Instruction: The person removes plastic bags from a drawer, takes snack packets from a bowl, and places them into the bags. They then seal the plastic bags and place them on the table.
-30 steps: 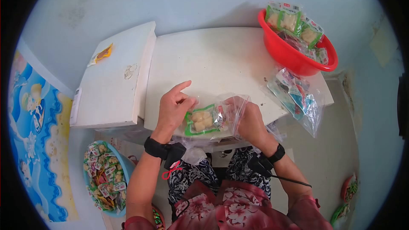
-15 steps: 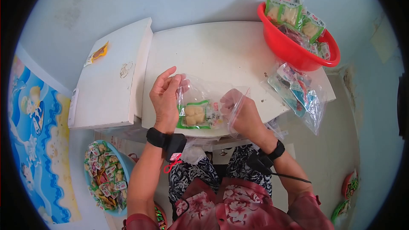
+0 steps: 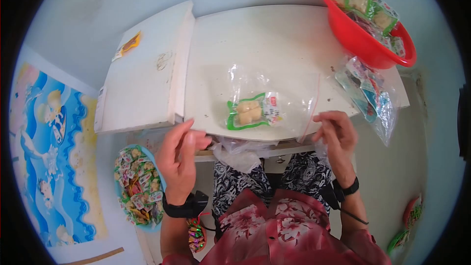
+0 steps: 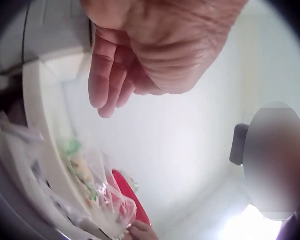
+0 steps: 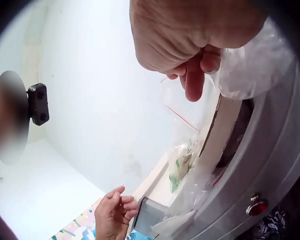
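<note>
A clear plastic bag (image 3: 297, 103) with a red line along its mouth lies at the table's front edge. Inside it is a green-edged food packet (image 3: 250, 111) with pale chunky pieces. My left hand (image 3: 179, 159) hovers off the table's front edge, left of the bag, fingers extended and holding nothing. On the other side, my right hand (image 3: 338, 137) has loosely bent fingers, its fingertips right by the bag's red-lined mouth. The right wrist view shows the bag below those fingers, with nothing gripped in them.
A red basin (image 3: 360, 34) of similar packets stands at the table's back right. Nearby, another clear bag (image 3: 373, 98) with printed packets overhangs the edge. A raised white panel (image 3: 147, 78) bears a small yellow packet (image 3: 131, 42). Crumpled plastic (image 3: 238, 157) sticks out below; a blue tub (image 3: 159, 186) of packets stands left.
Both hands have left the bag, which now lies on the table with the packet in it. The left hand has drawn back towards the body; the right has moved to the right.
</note>
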Demonstrator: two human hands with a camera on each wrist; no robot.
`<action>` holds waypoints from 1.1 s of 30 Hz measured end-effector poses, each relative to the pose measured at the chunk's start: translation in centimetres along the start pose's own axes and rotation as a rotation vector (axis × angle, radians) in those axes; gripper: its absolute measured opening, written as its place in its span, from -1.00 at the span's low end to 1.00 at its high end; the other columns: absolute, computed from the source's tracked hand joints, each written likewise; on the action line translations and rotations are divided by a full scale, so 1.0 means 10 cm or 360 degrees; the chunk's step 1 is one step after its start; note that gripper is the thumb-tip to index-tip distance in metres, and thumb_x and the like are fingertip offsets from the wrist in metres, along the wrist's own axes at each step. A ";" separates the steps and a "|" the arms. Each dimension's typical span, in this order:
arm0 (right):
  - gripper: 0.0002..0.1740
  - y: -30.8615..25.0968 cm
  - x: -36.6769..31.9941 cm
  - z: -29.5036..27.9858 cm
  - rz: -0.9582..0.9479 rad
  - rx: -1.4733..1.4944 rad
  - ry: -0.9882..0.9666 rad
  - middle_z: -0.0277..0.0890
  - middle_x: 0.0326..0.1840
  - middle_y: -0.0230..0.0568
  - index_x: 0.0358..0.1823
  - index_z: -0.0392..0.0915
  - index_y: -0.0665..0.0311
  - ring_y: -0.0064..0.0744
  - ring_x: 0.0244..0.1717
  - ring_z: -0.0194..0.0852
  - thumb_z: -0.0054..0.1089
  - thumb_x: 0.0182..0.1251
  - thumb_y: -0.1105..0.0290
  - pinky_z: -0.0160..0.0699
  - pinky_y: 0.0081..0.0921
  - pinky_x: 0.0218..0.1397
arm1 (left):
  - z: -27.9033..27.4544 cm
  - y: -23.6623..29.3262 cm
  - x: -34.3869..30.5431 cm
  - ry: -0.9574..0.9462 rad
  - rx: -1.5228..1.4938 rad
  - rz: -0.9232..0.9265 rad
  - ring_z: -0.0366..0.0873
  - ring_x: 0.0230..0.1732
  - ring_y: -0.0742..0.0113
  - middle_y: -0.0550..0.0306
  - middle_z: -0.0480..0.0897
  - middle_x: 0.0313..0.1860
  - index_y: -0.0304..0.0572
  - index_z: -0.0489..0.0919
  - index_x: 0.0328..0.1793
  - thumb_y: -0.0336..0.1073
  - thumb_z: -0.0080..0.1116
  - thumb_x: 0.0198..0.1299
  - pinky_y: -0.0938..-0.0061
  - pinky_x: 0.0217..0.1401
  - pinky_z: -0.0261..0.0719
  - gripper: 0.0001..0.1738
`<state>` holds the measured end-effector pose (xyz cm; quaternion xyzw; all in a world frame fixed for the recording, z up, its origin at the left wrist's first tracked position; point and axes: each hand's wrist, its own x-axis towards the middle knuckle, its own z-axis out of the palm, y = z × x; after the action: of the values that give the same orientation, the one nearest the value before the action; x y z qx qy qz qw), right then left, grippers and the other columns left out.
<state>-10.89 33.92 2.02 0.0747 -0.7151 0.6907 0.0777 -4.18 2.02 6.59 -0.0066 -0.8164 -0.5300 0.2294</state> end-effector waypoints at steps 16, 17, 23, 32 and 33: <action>-0.90 -0.28 -0.60 0.40 -0.0431 0.0120 -0.0426 0.55 -0.18 0.06 -0.07 0.54 0.40 -0.47 -0.54 0.46 0.08 0.52 0.52 0.48 -0.62 -0.50 | -2.14 -1.92 -2.04 0.1543 0.0294 -0.1043 0.72 -0.33 0.40 0.11 0.75 -0.27 -0.30 0.68 -0.02 -0.35 0.21 0.38 0.52 -0.28 0.67 -0.82; -0.88 -0.26 -0.62 0.39 -0.0432 0.0142 -0.0469 0.56 -0.19 0.11 -0.05 0.55 0.42 -0.44 -0.54 0.48 0.09 0.50 0.52 0.50 -0.61 -0.52 | -2.18 -2.04 -2.16 0.1498 0.0504 -0.1024 0.72 -0.32 0.39 0.09 0.75 -0.25 -0.31 0.68 -0.01 -0.36 0.23 0.35 0.51 -0.25 0.67 -0.81; -0.90 -0.31 -0.76 0.49 -0.0253 -0.0004 -0.0846 0.55 -0.14 0.04 -0.08 0.53 0.31 -0.43 -0.49 0.53 0.12 0.57 0.43 0.53 -0.56 -0.37 | -2.19 -2.49 -2.40 0.0927 0.1590 -0.1124 0.74 -0.04 0.00 -0.11 0.76 -0.11 -0.29 0.69 0.09 -0.14 0.43 0.17 0.13 0.07 0.67 -0.55; -0.86 -0.34 -0.67 0.60 -0.0222 0.0040 -0.0885 0.62 -0.19 0.11 -0.11 0.63 0.38 -0.40 -0.42 0.64 0.12 0.40 0.65 0.68 -0.54 -0.47 | -2.10 -2.45 -2.31 0.1034 0.1631 -0.1450 0.73 -0.02 -0.09 -0.18 0.76 -0.05 -0.34 0.69 0.10 -0.10 0.53 0.06 0.10 0.03 0.65 -0.44; -0.85 -0.35 -0.68 0.63 -0.0207 0.0038 -0.0885 0.63 -0.19 0.10 -0.12 0.64 0.38 -0.40 -0.42 0.64 0.11 0.39 0.66 0.68 -0.54 -0.48 | -2.09 -2.47 -2.32 0.1041 0.1665 -0.1407 0.75 -0.07 -0.05 -0.16 0.77 -0.07 -0.37 0.70 0.07 -0.15 0.53 0.06 0.15 -0.04 0.68 -0.47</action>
<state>-3.57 27.46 3.76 0.3078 -0.6944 0.6457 -0.0782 17.95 -21.56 -16.60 0.5883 -0.7784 -0.0914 0.1992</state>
